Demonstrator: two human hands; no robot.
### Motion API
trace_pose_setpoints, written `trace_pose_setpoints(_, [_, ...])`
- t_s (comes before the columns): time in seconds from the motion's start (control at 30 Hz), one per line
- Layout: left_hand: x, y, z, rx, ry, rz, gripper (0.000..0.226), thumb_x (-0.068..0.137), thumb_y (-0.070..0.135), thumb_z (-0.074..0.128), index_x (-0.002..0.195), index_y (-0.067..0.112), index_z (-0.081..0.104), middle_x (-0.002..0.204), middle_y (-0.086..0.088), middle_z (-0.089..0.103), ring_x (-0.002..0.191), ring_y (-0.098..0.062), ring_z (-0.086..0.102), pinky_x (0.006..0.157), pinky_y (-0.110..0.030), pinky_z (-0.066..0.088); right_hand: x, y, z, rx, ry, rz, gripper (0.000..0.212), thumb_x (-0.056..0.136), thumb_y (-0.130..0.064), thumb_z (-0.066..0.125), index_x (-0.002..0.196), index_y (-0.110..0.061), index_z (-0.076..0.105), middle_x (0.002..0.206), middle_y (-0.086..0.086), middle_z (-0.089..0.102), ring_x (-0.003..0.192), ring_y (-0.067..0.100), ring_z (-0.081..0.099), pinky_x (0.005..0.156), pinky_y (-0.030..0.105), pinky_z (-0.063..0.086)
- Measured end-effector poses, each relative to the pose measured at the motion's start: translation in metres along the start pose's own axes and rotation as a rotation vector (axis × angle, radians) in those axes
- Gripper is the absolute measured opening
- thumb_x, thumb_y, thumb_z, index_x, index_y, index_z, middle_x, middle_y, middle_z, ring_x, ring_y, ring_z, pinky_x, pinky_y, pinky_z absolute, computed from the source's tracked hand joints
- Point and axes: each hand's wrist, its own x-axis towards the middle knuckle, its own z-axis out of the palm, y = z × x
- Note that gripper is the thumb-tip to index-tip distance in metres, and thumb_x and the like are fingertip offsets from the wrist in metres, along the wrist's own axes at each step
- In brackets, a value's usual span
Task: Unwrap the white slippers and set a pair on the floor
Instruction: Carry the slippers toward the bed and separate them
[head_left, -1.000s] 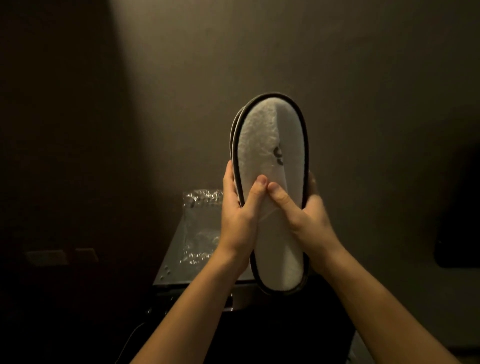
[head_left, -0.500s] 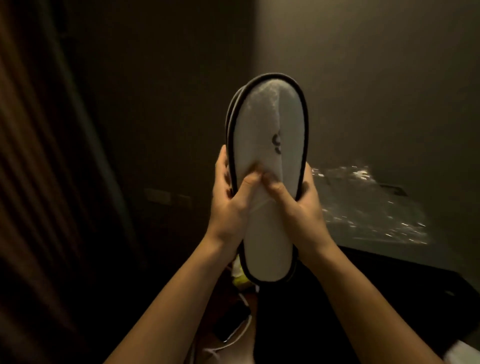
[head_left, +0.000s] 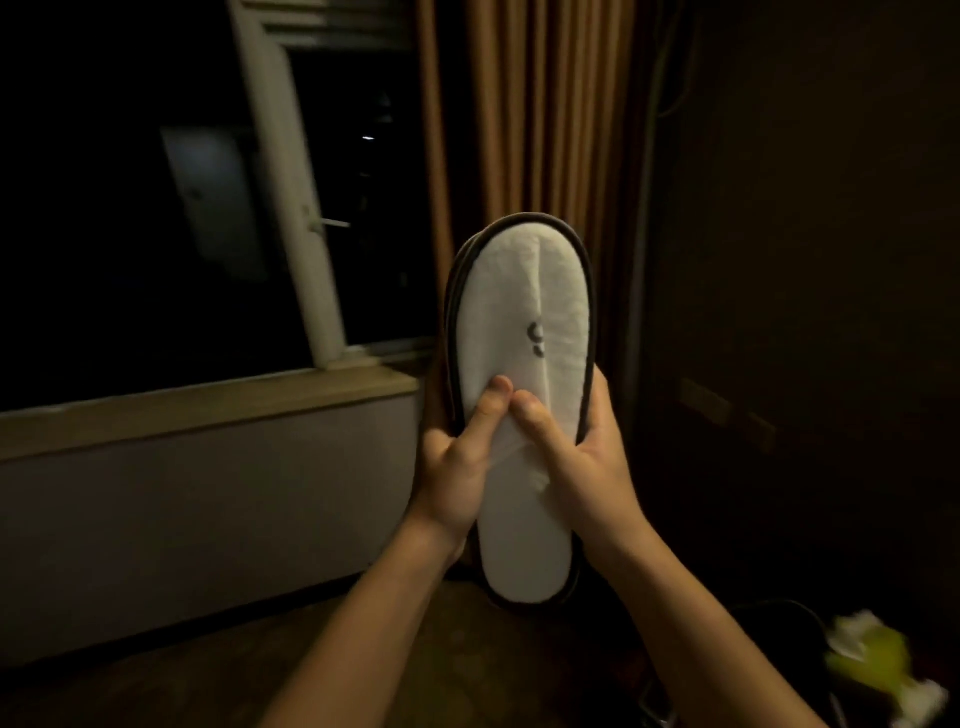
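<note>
Head view, so you're looking down the person's two bare forearms at the white slippers (head_left: 522, 364), which are held up in the air, toe end up and heel end down. It's a stacked pair: the front one shows its fluffy white upper with a small dark logo and a dark trim all the way round, and you can just see the dark edge of a second one tucked behind it on the left side.

Grip-wise, both hands are clamped on the slippers around the middle, so the toe half sticks up above the grip and the heel half hangs below it. The left hand (head_left: 451, 467) wraps the left edge, fingers hidden behind, thumb lying across the white front. The right hand (head_left: 582, 457) does the same on the right edge, thumb also on the front. The two thumb tips sit just beside each other, right below the logo, where the fabric bunches up a bit.

Behind the slippers hangs a brown pleated curtain (head_left: 524, 114). Left of the slippers there's a white-framed window (head_left: 291, 187), dark outside, with a ledge under it. Below the slippers is the floor (head_left: 218, 670), dim. Down to the right of the slippers is a blurry yellow-green and white thing (head_left: 878, 665), can't tell what.
</note>
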Motion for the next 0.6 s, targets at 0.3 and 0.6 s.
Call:
trace_pose_setpoints(0.3, [-0.019, 0.057, -0.219, 0.145, 0.412, 0.279, 0.048, 0.091, 0.041, 0.074, 0.136, 0.028, 0.064, 0.125, 0.000, 0.077, 0.115, -0.021, 0.075, 0.096, -0.048, 0.061, -0.012, 0.049, 0.229, 0.168, -0.361, 0.038, 0.067, 0.088, -0.039, 0.076, 0.147, -0.034, 0.044, 0.135, -0.007, 0.066, 0.117, 0.010, 0.069, 0.090, 0.034, 0.061])
trace_pose_setpoints(0.6, [-0.088, 0.106, -0.375, 0.218, 0.848, 0.319, 0.030, 0.090, 0.043, 0.071, 0.118, 0.039, 0.062, 0.126, 0.003, 0.073, 0.106, -0.014, 0.075, 0.086, -0.034, 0.063, -0.067, 0.065, 0.414, 0.377, -0.738, 0.126, 0.071, 0.084, -0.033, 0.072, 0.149, -0.029, 0.043, 0.130, -0.011, 0.067, 0.108, 0.003, 0.071, 0.077, 0.019, 0.060])
